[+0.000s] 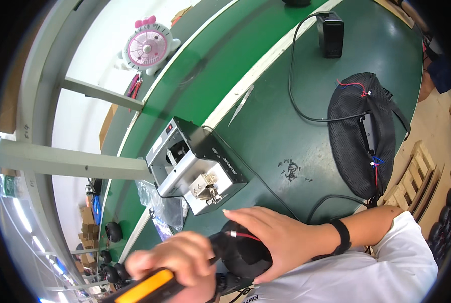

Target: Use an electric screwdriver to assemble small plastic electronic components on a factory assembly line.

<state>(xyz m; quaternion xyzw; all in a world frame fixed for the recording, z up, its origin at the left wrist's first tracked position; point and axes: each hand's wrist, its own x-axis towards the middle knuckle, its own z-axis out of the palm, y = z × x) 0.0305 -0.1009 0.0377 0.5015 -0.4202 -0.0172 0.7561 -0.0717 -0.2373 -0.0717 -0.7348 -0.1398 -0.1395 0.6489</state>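
Note:
My left hand (177, 257), low and left of centre, is closed round a black tool with an orange stripe (145, 286). Motion smears the hand, and the tool's kind does not show clearly. Beside it, my right hand (273, 237), a black band on its wrist, spreads its thumb and fingers round a rounded black part (245, 256). A white connector (233, 234) with a red wire lies on top of that part. The left hand hides the part's near left side. Just beyond both hands stands a silver and black bench machine (195, 166) with a metal fixture on its front.
Several tiny dark screws (291, 169) lie on the green table (266, 136). Farther right rests a black mesh cover (359, 136) with wires, cabled to a black box (331, 35). A clear plastic bag (167, 204) sits by the machine. A pink-and-white fan (147, 46) stands beyond a grey post (74, 160).

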